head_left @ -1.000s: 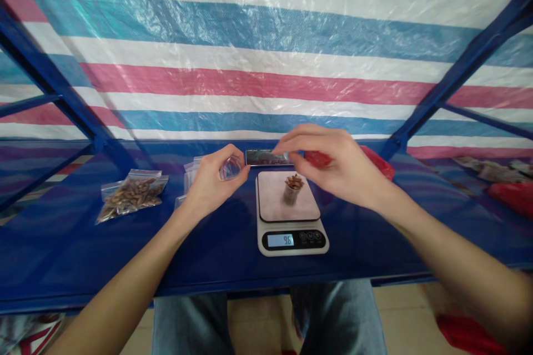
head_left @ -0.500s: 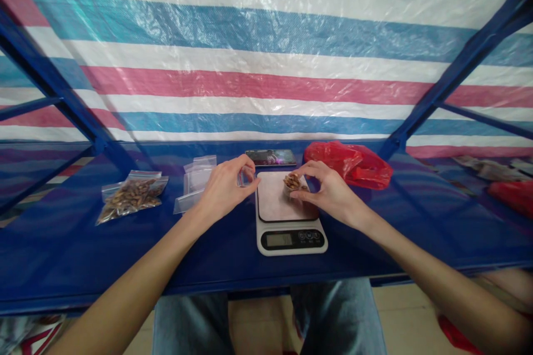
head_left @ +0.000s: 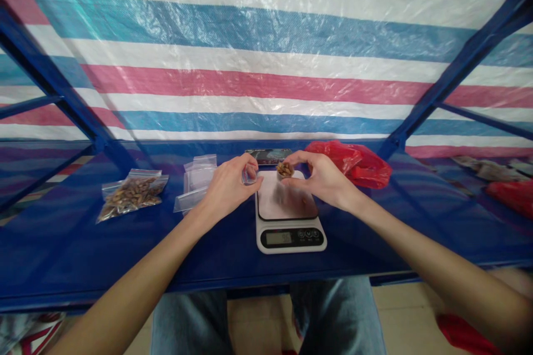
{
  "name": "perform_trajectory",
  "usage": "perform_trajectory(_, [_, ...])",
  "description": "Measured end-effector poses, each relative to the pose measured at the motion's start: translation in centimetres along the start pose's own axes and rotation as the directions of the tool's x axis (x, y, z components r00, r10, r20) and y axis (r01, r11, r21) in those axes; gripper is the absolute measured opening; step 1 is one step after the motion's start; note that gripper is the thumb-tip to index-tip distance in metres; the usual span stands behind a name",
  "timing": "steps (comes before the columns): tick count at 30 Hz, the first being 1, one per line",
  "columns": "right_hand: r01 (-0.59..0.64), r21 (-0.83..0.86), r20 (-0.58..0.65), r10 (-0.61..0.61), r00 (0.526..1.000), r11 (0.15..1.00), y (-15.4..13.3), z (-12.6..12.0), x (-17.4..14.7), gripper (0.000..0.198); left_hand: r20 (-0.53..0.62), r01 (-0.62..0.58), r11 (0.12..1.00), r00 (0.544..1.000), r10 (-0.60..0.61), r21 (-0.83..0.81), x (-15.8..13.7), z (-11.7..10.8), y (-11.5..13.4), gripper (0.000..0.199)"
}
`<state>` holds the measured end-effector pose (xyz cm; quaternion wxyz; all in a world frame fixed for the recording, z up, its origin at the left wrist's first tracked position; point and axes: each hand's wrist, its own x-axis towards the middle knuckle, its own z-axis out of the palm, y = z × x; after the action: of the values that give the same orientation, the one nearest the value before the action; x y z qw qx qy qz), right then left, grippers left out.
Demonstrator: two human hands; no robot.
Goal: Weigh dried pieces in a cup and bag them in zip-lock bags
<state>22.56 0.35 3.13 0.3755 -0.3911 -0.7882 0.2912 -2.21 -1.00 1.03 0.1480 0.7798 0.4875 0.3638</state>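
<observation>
- Small cup (head_left: 281, 176), heaped with brown pieces (head_left: 285, 168): held above the pan (head_left: 287, 205) of a digital scale (head_left: 264, 226), near the 12 o'clock edge, apparently free of the surface beneath (clock centred on the scale).
- Right hand (head_left: 323, 178), at 2 o'clock: half closed, pinching the cup between thumb and fingers.
- Left hand (head_left: 229, 183), at 10 o'clock: curled into a loose ring around a clear plastic bag (head_left: 250, 175), apparently spreading its mouth; near the cup, not touching it.
- Step in hand, as judged: handling of the filled cup between scale and bag.
- Called for next, as judged: a level cup, a slow wrist and a steady bag opening, given heaped pieces likely to spill.
- Display (head_left: 278, 238), at 6 o'clock: dim digits, probably 9.6.
- Glossy blue tabletop (head_left: 208, 258): flat clear bags (head_left: 199, 177) between 9 and 10 o'clock; filled zip bag (head_left: 135, 194) at 9; dark phone (head_left: 268, 157) at 11; crumpled red bag (head_left: 353, 163) at 2.
- Room: striped sheeting (head_left: 250, 50) at 12 o'clock; blue frame bars (head_left: 73, 112) at 10 and 2; jeans-clad legs (head_left: 187, 316) and pale floor (head_left: 258, 316) toward 6.
</observation>
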Motion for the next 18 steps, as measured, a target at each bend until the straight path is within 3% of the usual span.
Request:
perform_trajectory(4, [0.035, 0.012, 0.060, -0.036, 0.998, 0.999, -1.9, 0.4, 0.9, 0.019, 0.004, 0.021, 0.998, 1.000, -0.021, 0.053, 0.3, 0.1, 0.3, 0.020])
perform_trajectory(11, [0.081, -0.205, 0.131, -0.054, 0.990, 0.975, -3.9, 1.2, 2.8, 0.018, 0.014, 0.082, 0.968, 0.996, -0.088, 0.235, 0.6, -0.1, 1.2, 0.024])
perform_trajectory(18, [0.199, -0.524, 0.263, -0.065, 0.963, 0.828, -5.7, 1.1, 4.1, 0.014, 0.020, 0.083, 0.935, 0.995, -0.095, 0.344, 0.7, -0.3, 1.3, 0.025])
